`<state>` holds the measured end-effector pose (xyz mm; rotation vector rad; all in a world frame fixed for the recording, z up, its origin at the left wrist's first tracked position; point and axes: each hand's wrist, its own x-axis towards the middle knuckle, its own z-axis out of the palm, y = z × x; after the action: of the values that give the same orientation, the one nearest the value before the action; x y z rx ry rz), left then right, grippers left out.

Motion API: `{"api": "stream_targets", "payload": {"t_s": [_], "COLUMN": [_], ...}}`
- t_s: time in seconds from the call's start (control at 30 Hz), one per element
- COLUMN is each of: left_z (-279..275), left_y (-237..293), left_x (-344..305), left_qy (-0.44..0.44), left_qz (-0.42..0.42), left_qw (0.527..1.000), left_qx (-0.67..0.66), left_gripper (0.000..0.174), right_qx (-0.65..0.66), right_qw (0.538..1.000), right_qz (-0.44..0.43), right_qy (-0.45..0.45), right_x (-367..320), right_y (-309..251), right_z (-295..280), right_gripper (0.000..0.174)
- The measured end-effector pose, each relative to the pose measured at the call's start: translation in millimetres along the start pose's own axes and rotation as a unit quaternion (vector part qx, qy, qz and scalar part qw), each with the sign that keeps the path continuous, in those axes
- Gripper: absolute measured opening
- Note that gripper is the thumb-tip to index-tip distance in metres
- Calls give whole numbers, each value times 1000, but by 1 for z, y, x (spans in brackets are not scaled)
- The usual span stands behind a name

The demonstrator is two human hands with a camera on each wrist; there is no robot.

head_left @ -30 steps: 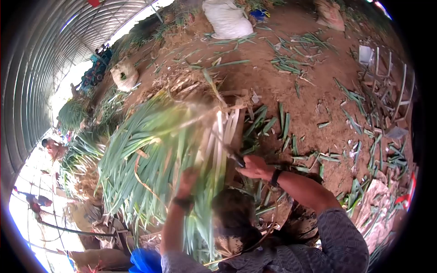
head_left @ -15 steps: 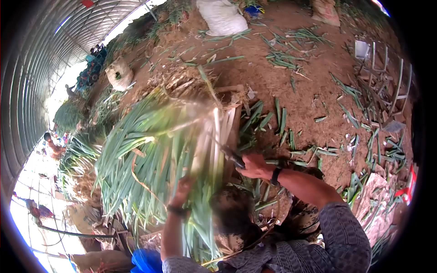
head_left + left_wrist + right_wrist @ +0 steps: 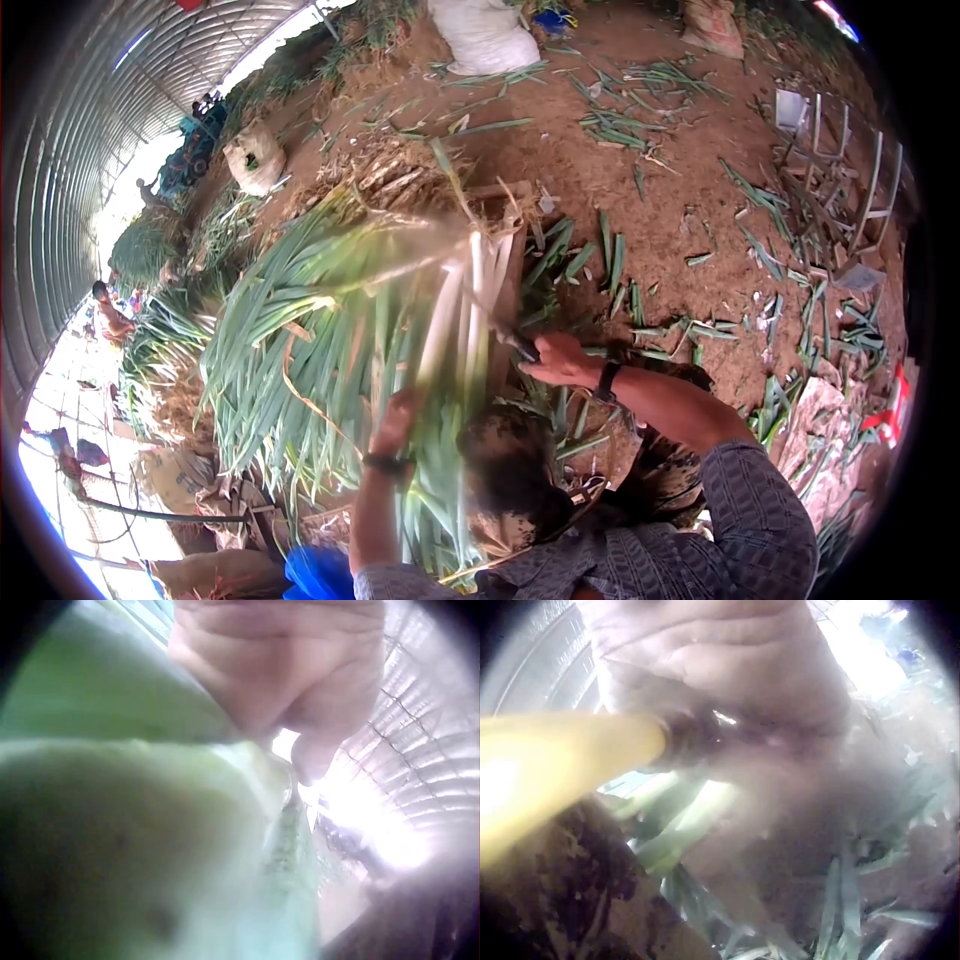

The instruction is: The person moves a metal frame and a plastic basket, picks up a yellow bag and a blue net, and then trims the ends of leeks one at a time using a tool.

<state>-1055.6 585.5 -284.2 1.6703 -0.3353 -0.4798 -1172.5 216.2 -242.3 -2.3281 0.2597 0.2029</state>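
Note:
Long leeks (image 3: 290,370) lie in a large heap before me, green leaves toward the lower left, white stalks upward in the head view. My left hand (image 3: 394,420) grips leeks by the leaves; in the left wrist view broad leaves (image 3: 112,697) run up under the palm (image 3: 277,660). My right hand (image 3: 562,360), just right of the white stalks (image 3: 475,280), holds a dark-handled knife (image 3: 516,342), its thin end pointing at the stalks. In the right wrist view a blurred yellow end (image 3: 562,765) sticks out from the dark handle under the palm (image 3: 720,660).
Cut leaf pieces (image 3: 612,260) litter the brown soil to the right. A white sack (image 3: 485,38) and a smaller sack (image 3: 255,160) stand farther off. Metal frames (image 3: 850,190) lie at the far right. Another person (image 3: 110,315) is at the far left, beneath a ribbed arched roof (image 3: 60,200).
My left hand has shifted slightly left and down in the head view, and a white stalk beside it now leans more. The right hand with the knife stays nearly in place.

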Motion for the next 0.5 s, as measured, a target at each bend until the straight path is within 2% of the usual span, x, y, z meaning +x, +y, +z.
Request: {"api": "stream_targets", "payload": {"t_s": [0.07,0.1,0.2,0.27,0.3,0.4,0.43,0.5], "left_z": [13,12,24,29,28,30,32,42], "left_y": [11,8,15,17,11,5,3,18], "left_x": [-12,-14,-27,-37,-41,-49,-51,-59], "left_qy": [19,30,55,60,61,49,43,38], "left_qz": [14,-11,-9,16,13,9,8,-14], "left_qw": [999,997,982,920,923,924,920,904], "left_qx": [28,74,181,388,381,379,389,426], "left_gripper": [21,22,22,20,20,22,24,27], "right_qx": [15,4,6,52,54,27,-12,38], "right_qw": [1000,1000,998,990,990,994,993,991], "right_qz": [-5,-2,-6,-17,2,17,14,21], "right_qy": [4,-9,-65,-131,-129,-100,-115,-128], "right_x": [-5,-7,-14,-28,-32,-23,-19,-22], "right_y": [1,1,-6,-14,-22,-8,0,1], "right_z": [2,1,-12,-24,-34,-34,-27,-25], "right_gripper": [45,46,49,51,34,35,36,37]}}
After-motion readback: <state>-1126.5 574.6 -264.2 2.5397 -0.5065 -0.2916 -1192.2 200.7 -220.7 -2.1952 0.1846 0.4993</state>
